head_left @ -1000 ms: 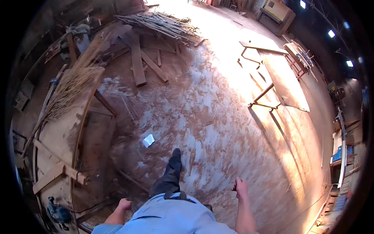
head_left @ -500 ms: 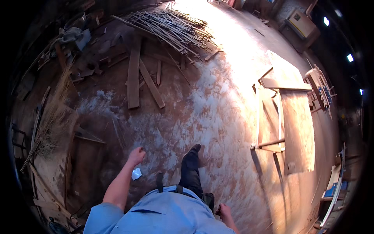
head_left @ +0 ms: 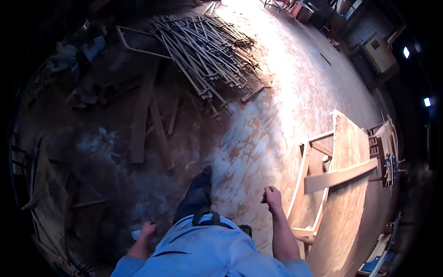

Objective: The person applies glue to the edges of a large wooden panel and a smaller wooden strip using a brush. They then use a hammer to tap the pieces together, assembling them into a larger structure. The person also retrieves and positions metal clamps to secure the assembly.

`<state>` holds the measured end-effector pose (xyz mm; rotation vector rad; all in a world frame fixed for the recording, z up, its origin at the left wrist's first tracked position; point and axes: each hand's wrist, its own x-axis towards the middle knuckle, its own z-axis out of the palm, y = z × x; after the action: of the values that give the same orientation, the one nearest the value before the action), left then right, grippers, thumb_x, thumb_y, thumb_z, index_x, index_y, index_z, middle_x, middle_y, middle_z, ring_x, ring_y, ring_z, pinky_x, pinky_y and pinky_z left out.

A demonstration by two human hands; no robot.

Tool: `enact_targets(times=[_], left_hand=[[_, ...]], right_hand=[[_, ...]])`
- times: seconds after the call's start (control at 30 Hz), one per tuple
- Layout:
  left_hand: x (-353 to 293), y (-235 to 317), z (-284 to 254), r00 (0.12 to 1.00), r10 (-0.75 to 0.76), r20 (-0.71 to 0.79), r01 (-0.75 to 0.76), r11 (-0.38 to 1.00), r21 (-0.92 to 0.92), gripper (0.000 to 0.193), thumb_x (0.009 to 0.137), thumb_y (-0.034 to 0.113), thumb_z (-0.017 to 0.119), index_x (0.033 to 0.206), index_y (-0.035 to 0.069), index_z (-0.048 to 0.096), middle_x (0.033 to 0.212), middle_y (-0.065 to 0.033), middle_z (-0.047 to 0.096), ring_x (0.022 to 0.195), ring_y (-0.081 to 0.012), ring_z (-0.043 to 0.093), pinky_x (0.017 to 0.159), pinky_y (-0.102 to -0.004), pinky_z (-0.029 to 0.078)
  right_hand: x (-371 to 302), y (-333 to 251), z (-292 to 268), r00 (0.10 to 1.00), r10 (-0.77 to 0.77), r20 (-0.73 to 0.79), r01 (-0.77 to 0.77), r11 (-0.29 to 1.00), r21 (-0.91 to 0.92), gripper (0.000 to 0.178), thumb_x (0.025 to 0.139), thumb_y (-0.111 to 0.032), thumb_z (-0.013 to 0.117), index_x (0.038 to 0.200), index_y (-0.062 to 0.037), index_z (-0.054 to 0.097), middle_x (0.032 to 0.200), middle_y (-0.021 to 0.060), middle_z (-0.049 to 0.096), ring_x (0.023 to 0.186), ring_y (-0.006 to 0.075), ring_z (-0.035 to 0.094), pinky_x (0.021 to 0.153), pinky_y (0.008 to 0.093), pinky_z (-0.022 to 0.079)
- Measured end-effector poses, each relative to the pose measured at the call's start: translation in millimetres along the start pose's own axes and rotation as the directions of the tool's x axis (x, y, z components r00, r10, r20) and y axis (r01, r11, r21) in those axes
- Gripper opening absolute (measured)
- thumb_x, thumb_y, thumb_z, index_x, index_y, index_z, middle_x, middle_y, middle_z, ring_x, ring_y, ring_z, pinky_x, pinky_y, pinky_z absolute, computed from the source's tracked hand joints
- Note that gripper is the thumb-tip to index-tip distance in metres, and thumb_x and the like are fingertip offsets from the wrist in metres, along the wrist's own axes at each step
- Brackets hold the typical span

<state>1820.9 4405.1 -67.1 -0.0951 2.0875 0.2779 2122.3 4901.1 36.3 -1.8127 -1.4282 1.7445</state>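
Observation:
My left hand hangs beside my left hip, its fingers curled in and nothing seen in them. Close by it lies a small white piece, seemingly on the floor and partly hidden by the hand. My right hand is held out ahead of my right side, closed in a loose fist with no object showing. It is nearest to a wooden frame on the right, but apart from it. One dark shoe steps forward on the dusty floor.
A heap of thin wooden sticks lies ahead, with long planks on the floor before it. At right a broad wooden board carries a loose plank across it. A yellowish cabinet stands far right; brushwood and boards lie left.
My view has moved forward and turned, so the board and frame at right are nearer. My right hand has swung forward and up, while my left hand has swung back and down.

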Motion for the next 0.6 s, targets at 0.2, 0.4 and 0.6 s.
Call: enact_targets(times=[0.2,0.4,0.6], left_hand=[[92,192,30,0.997,0.078,-0.017,-0.080,0.985,-0.151,0.040,0.078,0.022,0.060,0.110,-0.003,0.063,0.097,-0.0218,0.067,0.084,-0.0330,0.067,0.074,-0.0414,0.054],[108,476,-37,0.915,0.345,-0.207,-0.390,0.887,-0.246,0.045,0.081,0.019,0.058,0.122,0.000,0.057,0.093,-0.0142,0.068,0.076,-0.0197,0.066,0.069,-0.0329,0.052],[116,622,-24,0.964,0.088,-0.252,-0.238,0.712,-0.660,0.043,0.082,0.012,0.057,0.123,-0.002,0.055,0.086,-0.0088,0.066,0.070,-0.0135,0.062,0.062,-0.0261,0.049]], right_hand=[[138,-98,-50,0.988,0.141,-0.065,-0.146,0.987,-0.071,0.020,0.088,-0.021,0.057,0.087,-0.0014,0.056,0.060,0.0050,0.050,0.047,0.0156,0.050,0.045,0.0332,0.049],[269,-117,-130,0.895,0.437,-0.090,-0.442,0.895,-0.057,0.015,0.089,-0.018,0.054,0.091,-0.0042,0.051,0.061,0.0048,0.048,0.044,0.0171,0.049,0.044,0.0372,0.051],[468,-203,-178,0.872,0.487,-0.048,-0.482,0.839,-0.253,0.015,0.088,-0.019,0.056,0.081,-0.0055,0.053,0.059,0.0054,0.050,0.046,0.0190,0.051,0.045,0.0381,0.049]])
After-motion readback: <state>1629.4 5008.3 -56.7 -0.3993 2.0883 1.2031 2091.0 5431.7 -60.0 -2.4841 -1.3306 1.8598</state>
